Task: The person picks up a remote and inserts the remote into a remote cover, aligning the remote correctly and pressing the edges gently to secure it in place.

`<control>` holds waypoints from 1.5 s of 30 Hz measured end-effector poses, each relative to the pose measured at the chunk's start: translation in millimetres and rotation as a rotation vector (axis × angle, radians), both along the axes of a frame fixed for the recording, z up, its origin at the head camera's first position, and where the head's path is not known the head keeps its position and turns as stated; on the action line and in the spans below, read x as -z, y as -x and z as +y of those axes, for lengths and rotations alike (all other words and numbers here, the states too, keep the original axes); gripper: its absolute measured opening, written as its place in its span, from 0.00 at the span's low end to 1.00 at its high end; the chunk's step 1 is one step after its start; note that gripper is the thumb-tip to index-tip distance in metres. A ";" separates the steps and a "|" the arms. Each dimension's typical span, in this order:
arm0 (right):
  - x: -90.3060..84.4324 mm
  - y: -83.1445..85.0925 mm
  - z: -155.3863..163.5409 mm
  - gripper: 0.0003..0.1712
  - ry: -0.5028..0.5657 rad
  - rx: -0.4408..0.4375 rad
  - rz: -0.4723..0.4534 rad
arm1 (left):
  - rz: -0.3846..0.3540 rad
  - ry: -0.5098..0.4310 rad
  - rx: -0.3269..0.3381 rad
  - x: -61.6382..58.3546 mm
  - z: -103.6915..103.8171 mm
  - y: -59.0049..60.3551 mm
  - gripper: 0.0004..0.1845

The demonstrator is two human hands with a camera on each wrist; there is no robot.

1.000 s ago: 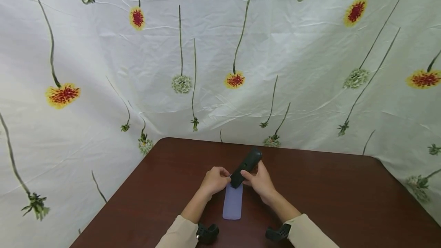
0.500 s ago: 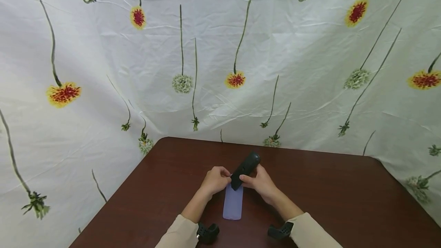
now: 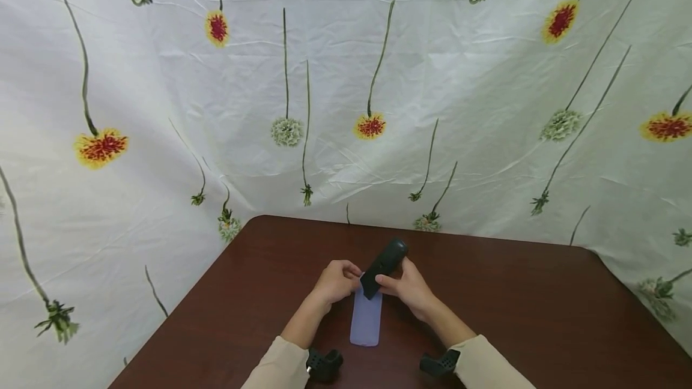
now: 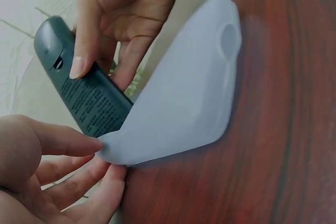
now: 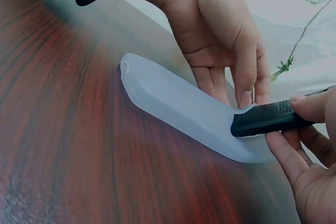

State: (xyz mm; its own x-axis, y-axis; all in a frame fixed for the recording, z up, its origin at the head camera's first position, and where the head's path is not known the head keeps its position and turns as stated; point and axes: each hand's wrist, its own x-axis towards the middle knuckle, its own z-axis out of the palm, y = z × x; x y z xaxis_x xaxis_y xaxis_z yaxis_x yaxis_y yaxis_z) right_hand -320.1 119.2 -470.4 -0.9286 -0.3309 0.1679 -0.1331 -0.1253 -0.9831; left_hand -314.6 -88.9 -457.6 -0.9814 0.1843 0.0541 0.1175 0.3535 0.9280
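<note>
A creased pale cloth [image 3: 340, 89], printed with red-and-yellow flowers [image 3: 370, 126], whitish blooms [image 3: 286, 131] and thin green stems [image 3: 285, 62], is hanging behind a dark reddish-brown, wood-grained table [image 3: 497, 299] with rounded far corners, while soft light is falling across the cloth and turning greyer toward the right.

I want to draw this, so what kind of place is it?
Probably an indoor tabletop spot set up for filming: a reddish-brown wood-grain table, flower-printed cloth hanging behind it, and a black device worn on each wrist. The room beyond is hidden.
</note>
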 end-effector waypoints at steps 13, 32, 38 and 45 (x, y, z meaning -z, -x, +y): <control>-8.9 -2.1 5.2 0.32 0.034 0.084 0.009 | -0.080 -0.192 0.118 -3.5 -2.7 2.9 0.12; -46.2 -14.1 13.4 0.30 0.145 0.154 0.056 | -0.075 -0.526 0.114 -26.8 5.2 3.9 0.22; -60.6 -21.2 21.6 0.31 0.157 0.155 0.101 | -0.062 -0.598 0.157 -33.0 11.6 1.6 0.21; -76.6 -30.8 27.0 0.31 0.102 0.165 0.185 | -0.045 -0.646 0.183 -42.4 17.8 -4.4 0.21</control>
State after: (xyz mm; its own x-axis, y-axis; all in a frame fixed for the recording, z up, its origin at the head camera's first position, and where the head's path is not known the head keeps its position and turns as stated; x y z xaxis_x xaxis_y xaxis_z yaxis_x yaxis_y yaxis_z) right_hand -289.4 146.2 -393.8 -0.9189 -0.1502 0.3649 -0.3365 -0.1846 -0.9234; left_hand -310.2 -71.1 -415.2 -0.9411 0.2926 0.1693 0.0790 -0.2968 0.9517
